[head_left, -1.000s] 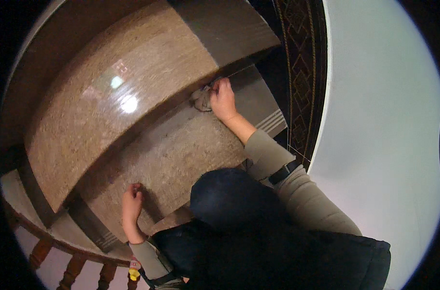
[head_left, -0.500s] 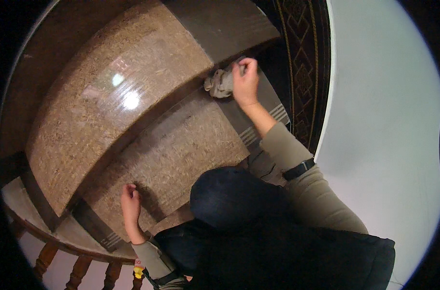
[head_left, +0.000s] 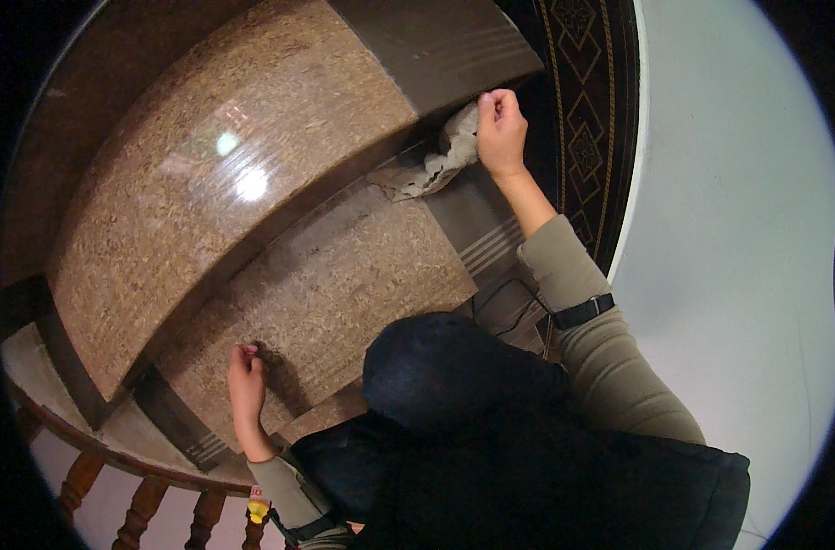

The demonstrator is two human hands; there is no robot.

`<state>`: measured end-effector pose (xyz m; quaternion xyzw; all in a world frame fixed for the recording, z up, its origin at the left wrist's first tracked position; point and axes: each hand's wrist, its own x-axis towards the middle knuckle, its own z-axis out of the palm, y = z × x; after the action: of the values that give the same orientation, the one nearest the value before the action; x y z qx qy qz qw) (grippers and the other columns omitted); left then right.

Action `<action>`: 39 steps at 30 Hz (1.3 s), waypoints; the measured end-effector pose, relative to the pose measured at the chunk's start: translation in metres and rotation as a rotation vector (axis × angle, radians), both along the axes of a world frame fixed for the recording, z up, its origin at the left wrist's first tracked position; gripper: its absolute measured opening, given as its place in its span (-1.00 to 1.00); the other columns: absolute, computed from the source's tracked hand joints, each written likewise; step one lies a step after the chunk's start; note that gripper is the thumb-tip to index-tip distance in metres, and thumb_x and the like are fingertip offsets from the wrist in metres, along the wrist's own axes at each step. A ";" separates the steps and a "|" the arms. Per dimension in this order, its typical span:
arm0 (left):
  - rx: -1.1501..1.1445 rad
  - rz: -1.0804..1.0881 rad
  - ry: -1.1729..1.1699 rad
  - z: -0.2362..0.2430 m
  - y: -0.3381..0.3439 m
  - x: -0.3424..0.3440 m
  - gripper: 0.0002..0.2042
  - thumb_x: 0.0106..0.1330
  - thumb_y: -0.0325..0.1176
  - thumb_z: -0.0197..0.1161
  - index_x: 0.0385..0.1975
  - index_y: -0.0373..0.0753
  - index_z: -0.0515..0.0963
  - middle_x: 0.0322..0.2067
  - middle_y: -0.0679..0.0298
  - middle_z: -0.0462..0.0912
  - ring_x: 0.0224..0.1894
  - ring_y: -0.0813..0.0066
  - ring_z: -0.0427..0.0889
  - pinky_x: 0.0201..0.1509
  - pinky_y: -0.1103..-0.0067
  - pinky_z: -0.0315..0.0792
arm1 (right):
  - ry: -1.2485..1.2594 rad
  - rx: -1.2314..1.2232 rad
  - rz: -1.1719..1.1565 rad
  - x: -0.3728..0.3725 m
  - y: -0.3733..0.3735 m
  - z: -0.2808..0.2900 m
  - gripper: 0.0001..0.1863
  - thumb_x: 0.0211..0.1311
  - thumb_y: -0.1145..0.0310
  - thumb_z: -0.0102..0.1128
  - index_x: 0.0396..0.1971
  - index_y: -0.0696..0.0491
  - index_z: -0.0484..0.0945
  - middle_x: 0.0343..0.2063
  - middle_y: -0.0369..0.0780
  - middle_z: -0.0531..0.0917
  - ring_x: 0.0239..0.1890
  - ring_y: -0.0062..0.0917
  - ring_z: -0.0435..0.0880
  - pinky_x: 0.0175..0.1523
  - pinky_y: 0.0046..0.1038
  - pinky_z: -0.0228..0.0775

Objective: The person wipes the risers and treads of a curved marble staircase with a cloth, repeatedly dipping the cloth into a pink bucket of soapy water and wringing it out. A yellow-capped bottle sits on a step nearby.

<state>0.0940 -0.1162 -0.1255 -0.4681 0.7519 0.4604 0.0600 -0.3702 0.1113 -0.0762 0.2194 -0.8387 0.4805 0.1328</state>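
My right hand grips a crumpled pale grey cloth, which trails leftward along the inner corner of the lower step, at the foot of the riser beneath the curved upper step. Both treads are speckled brown stone with dark end panels. My left hand is open, fingers loosely bent, at the left part of the lower step, with nothing visible in it.
A wooden banister curves along the lower left, with a small yellow-topped object near my left forearm. A dark patterned border runs beside the white wall on the right. My dark-clad body fills the lower middle.
My right hand has moved up and to the right along the step with the cloth, which is now stretched out behind it. My left hand has barely moved.
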 end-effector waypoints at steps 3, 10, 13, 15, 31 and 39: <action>0.037 0.004 -0.021 -0.001 0.000 0.001 -0.85 0.21 -0.55 -0.04 -0.24 -0.33 0.36 -0.42 0.16 0.48 -0.41 0.45 0.46 -0.32 0.56 0.35 | -0.002 -0.022 -0.039 -0.001 0.000 -0.004 -0.78 0.22 0.28 0.08 -0.40 0.14 0.39 -0.59 -0.17 0.52 -0.56 -0.42 0.50 -0.39 -0.41 0.36; 0.003 -0.009 -0.027 0.003 0.003 -0.002 -0.83 0.18 -0.53 -0.01 -0.23 -0.32 0.40 -0.48 0.11 0.52 -0.45 0.37 0.50 -0.33 0.52 0.38 | -0.022 -0.038 -0.023 0.002 -0.001 -0.003 -0.80 0.25 0.30 0.09 -0.38 0.14 0.40 -0.56 -0.32 0.47 -0.53 -0.71 0.36 -0.40 -0.59 0.28; 0.021 -0.013 -0.043 0.008 0.004 -0.006 -0.82 0.17 -0.53 -0.01 -0.22 -0.32 0.40 -0.49 0.12 0.52 -0.47 0.37 0.50 -0.35 0.51 0.38 | 0.015 0.004 -0.021 0.002 -0.001 -0.001 -0.80 0.24 0.31 0.09 -0.38 0.14 0.41 -0.57 -0.31 0.48 -0.54 -0.68 0.38 -0.39 -0.58 0.30; 0.036 -0.024 -0.044 0.012 0.005 -0.009 -0.83 0.19 -0.54 -0.03 -0.22 -0.32 0.38 -0.49 0.16 0.49 -0.48 0.43 0.47 -0.38 0.53 0.36 | 0.048 0.026 -0.002 0.002 -0.001 0.000 -0.81 0.24 0.31 0.09 -0.38 0.14 0.41 -0.57 -0.28 0.48 -0.54 -0.65 0.39 -0.39 -0.57 0.31; 0.036 -0.054 -0.041 0.015 0.008 -0.010 -0.85 0.27 -0.51 -0.08 -0.20 -0.33 0.33 -0.45 0.22 0.43 -0.48 0.50 0.38 -0.38 0.56 0.31 | 0.060 -0.013 0.014 0.001 0.000 -0.002 -0.78 0.20 0.28 0.14 -0.39 0.13 0.40 -0.56 -0.27 0.50 -0.56 -0.64 0.41 -0.42 -0.57 0.30; -0.002 -0.028 -0.019 0.015 0.009 -0.010 -0.81 0.17 -0.52 -0.02 -0.21 -0.31 0.39 -0.50 0.12 0.50 -0.49 0.39 0.48 -0.39 0.51 0.36 | 0.068 0.013 0.031 0.003 -0.001 -0.001 -0.78 0.21 0.30 0.11 -0.37 0.15 0.39 -0.56 -0.21 0.52 -0.55 -0.49 0.46 -0.40 -0.48 0.33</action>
<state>0.0838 -0.1070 -0.1105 -0.4620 0.7583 0.4542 0.0729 -0.3669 0.1107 -0.0773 0.2495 -0.8332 0.4694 0.1522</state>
